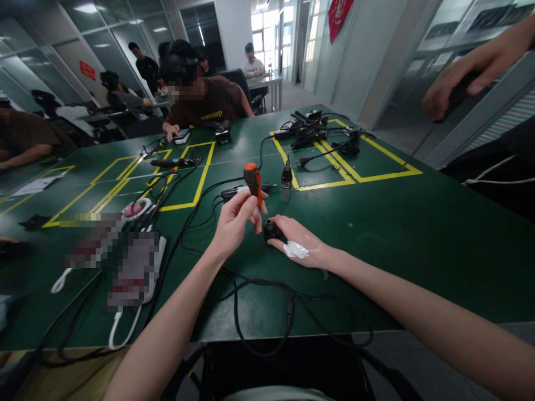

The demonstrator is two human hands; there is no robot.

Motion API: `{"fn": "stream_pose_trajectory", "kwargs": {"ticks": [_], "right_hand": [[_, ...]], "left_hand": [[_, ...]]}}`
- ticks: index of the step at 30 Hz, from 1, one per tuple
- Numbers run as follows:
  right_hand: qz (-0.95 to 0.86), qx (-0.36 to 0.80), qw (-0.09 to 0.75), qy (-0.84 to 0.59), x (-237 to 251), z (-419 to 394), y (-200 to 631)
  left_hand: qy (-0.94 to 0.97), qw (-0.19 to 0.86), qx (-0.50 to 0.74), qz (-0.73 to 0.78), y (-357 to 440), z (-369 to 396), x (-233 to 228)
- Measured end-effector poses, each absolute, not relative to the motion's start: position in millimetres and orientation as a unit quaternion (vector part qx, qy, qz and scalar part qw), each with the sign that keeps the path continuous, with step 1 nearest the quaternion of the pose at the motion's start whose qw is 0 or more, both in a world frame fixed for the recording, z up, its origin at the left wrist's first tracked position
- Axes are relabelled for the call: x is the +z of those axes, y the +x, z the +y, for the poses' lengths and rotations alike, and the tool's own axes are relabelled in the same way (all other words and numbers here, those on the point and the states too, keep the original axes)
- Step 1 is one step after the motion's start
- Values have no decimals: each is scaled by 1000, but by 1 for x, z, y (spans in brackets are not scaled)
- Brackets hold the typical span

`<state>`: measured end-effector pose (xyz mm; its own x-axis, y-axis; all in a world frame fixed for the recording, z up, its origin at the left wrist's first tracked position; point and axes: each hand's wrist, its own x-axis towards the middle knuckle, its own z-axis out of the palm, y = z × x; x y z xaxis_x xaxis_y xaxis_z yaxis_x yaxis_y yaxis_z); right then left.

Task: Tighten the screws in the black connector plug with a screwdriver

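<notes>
Left hand [235,223] w/ screwdriver [253,181] upright, handle up, tip down

Single head-worn view, looking forward and down, close over green table [418,234], room beyond

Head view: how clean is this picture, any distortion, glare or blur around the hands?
Head view: wide-angle bending curves the green table edges; the left hand with the orange-handled screwdriver and the right hand on the small black part look sharp; soft ceiling-light sheen on the table; pixelated patches at left.
</notes>
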<state>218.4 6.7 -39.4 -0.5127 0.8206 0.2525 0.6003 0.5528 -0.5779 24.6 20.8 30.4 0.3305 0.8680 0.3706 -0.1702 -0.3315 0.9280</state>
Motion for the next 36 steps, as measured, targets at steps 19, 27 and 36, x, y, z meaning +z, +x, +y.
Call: {"fn": "stream_pose_trajectory", "kwargs": {"ticks": [19, 27, 36], "right_hand": [[-843, 187, 275, -423, -48, 8, 220], [-849, 183, 270, -417, -48, 4, 214], [-848, 184, 272, -416, -48, 4, 213]], "left_hand": [[743, 260, 575, 223, 21, 30, 11], [756, 176, 592, 218, 17, 32, 16], [734, 194, 618, 207, 14, 36, 23]]}}
